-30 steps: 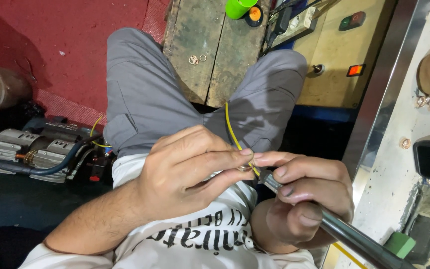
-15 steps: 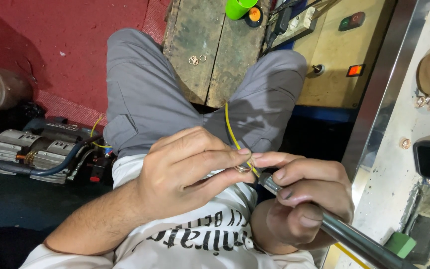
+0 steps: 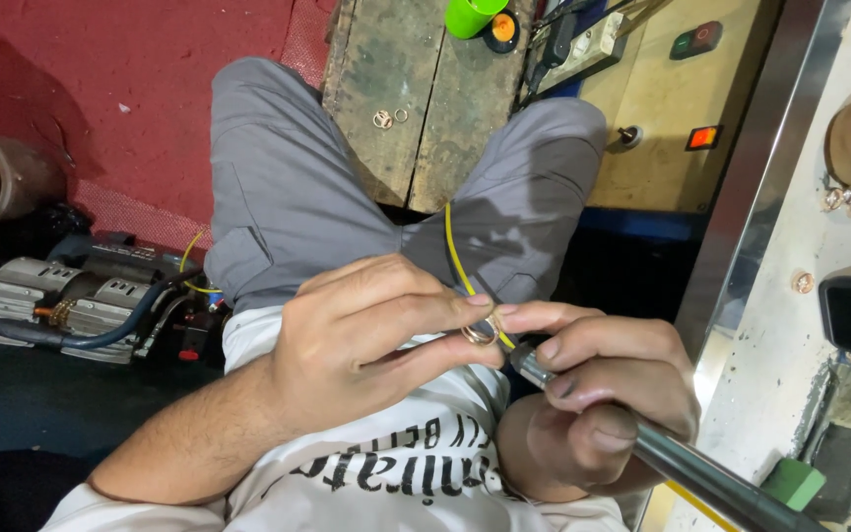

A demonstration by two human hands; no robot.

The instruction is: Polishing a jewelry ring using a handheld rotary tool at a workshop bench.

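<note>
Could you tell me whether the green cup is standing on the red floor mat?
No, the green cup stands on the worn wooden board between the person's knees, beside the red mat, not on it.

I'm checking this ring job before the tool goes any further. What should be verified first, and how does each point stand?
1. Ring pinched in left hand fingertips: ok.
2. Right hand wrapped around metal tool: ok.
3. Tool tip at the ring: ok.
4. Yellow wire runs right by the ring: not ok.
5. Fingertips close to the tool tip: not ok.
6. Ring surface condition: cannot tell.
</note>
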